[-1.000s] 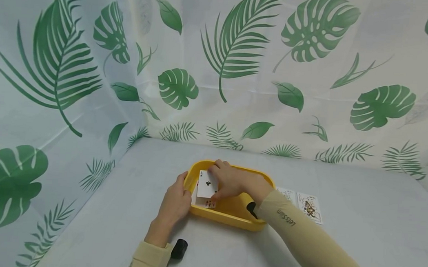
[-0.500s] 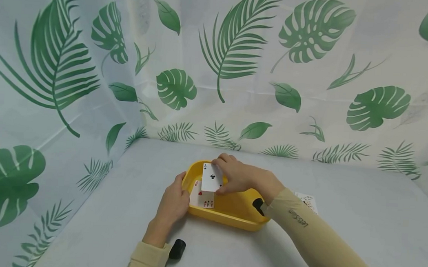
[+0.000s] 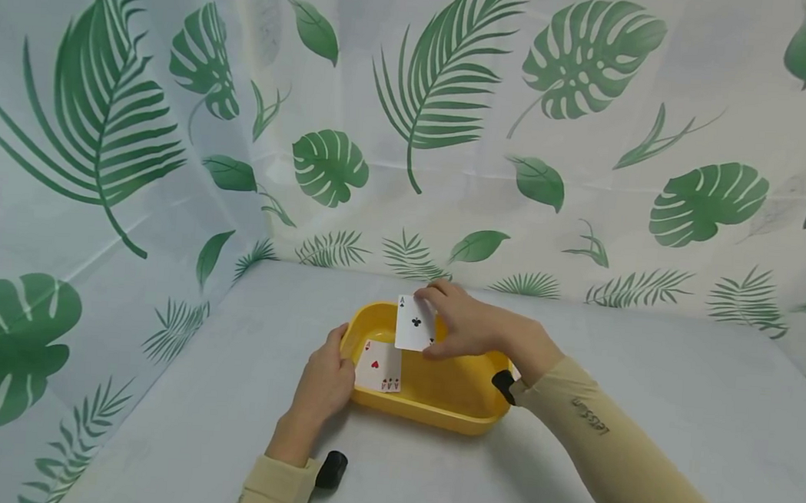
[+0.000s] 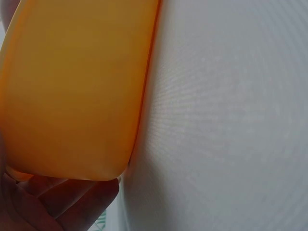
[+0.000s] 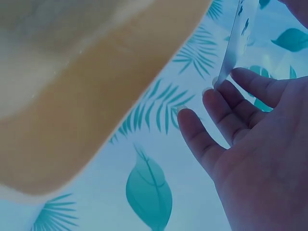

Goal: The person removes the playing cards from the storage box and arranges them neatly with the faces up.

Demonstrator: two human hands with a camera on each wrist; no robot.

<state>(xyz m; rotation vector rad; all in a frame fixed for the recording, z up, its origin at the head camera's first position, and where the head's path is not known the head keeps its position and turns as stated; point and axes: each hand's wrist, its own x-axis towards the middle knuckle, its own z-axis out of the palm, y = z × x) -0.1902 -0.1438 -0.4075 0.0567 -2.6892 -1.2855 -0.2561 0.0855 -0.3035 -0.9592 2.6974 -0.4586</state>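
In the head view my right hand [image 3: 464, 321] pinches an ace of clubs playing card [image 3: 415, 324] by its right side, over the back of a yellow plastic tray [image 3: 437, 380]. The right wrist view catches this card [image 5: 233, 48] nearly edge-on against the fingertips. My left hand [image 3: 326, 377] grips the tray's left end; in the left wrist view its fingers [image 4: 82, 204] wrap behind the yellow wall [image 4: 77, 96]. Inside the tray, at the left, lies an ace of hearts [image 3: 374, 366] with more ace corners [image 3: 391, 385] showing at its lower edge.
A pale cloth [image 3: 213, 409] covers the table. White curtains with green leaves [image 3: 449, 70] stand behind and at the left. Black wrist pieces [image 3: 331, 469] sit by both cuffs.
My right hand has lifted the ace of clubs up and to the right, uncovering the ace of hearts. My left hand stays on the tray. Cards on the table at right are now hidden by the arm.
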